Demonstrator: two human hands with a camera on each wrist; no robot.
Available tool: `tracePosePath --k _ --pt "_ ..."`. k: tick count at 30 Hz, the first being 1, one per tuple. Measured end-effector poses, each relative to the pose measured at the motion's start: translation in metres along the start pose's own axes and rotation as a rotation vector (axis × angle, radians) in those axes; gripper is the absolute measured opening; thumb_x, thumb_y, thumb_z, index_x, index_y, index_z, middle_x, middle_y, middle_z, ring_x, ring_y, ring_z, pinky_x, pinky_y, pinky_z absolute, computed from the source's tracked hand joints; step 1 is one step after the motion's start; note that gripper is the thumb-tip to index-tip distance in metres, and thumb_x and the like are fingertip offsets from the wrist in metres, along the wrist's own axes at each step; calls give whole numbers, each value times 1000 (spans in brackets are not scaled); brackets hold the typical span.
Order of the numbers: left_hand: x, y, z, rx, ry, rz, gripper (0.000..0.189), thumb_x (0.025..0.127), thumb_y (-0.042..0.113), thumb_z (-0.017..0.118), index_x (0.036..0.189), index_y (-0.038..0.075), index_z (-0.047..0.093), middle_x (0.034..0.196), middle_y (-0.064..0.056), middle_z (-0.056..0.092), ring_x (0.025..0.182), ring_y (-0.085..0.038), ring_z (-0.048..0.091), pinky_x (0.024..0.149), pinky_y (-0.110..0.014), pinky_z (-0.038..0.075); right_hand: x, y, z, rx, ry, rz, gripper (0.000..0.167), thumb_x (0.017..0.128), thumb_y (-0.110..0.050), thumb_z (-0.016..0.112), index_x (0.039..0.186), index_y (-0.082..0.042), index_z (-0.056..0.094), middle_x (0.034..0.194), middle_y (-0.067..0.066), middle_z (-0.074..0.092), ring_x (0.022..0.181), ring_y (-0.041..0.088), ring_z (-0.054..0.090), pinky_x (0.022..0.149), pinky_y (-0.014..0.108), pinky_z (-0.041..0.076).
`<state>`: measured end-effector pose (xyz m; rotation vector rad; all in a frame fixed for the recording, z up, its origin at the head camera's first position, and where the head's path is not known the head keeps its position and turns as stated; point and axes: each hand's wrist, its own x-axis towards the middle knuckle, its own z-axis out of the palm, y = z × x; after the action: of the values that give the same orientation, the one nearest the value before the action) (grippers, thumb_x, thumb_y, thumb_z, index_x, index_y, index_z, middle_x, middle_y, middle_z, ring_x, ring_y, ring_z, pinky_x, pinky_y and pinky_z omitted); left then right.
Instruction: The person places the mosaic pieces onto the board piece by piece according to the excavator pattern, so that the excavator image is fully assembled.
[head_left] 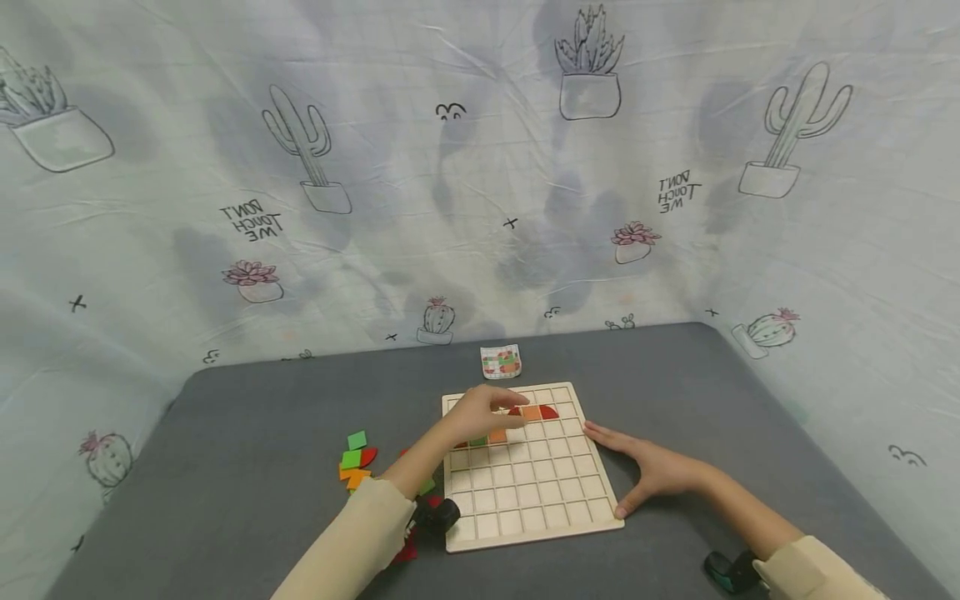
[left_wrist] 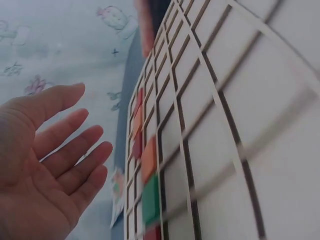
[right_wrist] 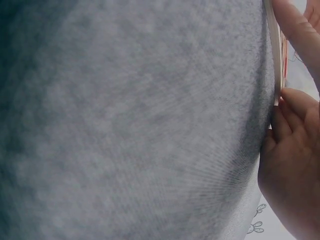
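A pale wooden grid board (head_left: 528,475) lies on the dark grey table. Over its upper left part hovers my left hand (head_left: 476,412), fingers loosely bent and holding nothing; the left wrist view shows the palm bare beside the grid. In one row near the top, an orange square tile (head_left: 531,412) sits between two red rounded tiles, the right red tile (head_left: 549,412) fully visible. A lower row has red, green (left_wrist: 150,200) and orange (left_wrist: 148,160) tiles, partly behind my left arm. My right hand (head_left: 663,467) rests spread against the board's right edge, thumb at the near corner.
Loose green, orange and red tiles (head_left: 351,459) lie left of the board, some hidden by the left forearm. A small printed pattern card (head_left: 501,362) lies beyond the far edge. Patterned cloth (head_left: 480,192) hangs around the table's back and sides.
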<state>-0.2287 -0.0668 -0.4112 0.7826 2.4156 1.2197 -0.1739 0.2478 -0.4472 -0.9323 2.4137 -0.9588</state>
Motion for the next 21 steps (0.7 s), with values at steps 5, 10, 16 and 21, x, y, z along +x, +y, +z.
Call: tracePosePath --k 5,10,16,21 --pt "-30 -13 -21 -1 30 -11 40 87 27 64 122 9 61 121 -5 61 113 -24 56 95 -43 43 0 -1 0 8 4 -12 110 64 -44 80 148 -8 20 152 15 17 135 41 19 106 28 24" --pt "-63 -22 -41 -3 112 -65 39 86 26 65 122 9 61 121 -8 61 113 -27 56 94 -46 44 0 -2 1 8 10 -7 110 63 -44 81 148 -9 20 152 14 18 135 39 19 106 25 24" --pt "-91 -37 -55 41 219 -114 37 84 22 68 118 7 63 116 -11 63 106 -28 59 88 -43 48 -1 -4 1 5 17 4 110 63 -44 81 148 -9 21 152 14 18 135 38 19 105 25 23" --pt "-105 -47 -54 100 293 -201 34 80 19 72 112 8 66 108 -8 66 97 -25 62 82 -39 51 -1 -5 2 6 22 -4 109 63 -42 81 147 -9 21 152 14 19 136 37 19 105 25 24"
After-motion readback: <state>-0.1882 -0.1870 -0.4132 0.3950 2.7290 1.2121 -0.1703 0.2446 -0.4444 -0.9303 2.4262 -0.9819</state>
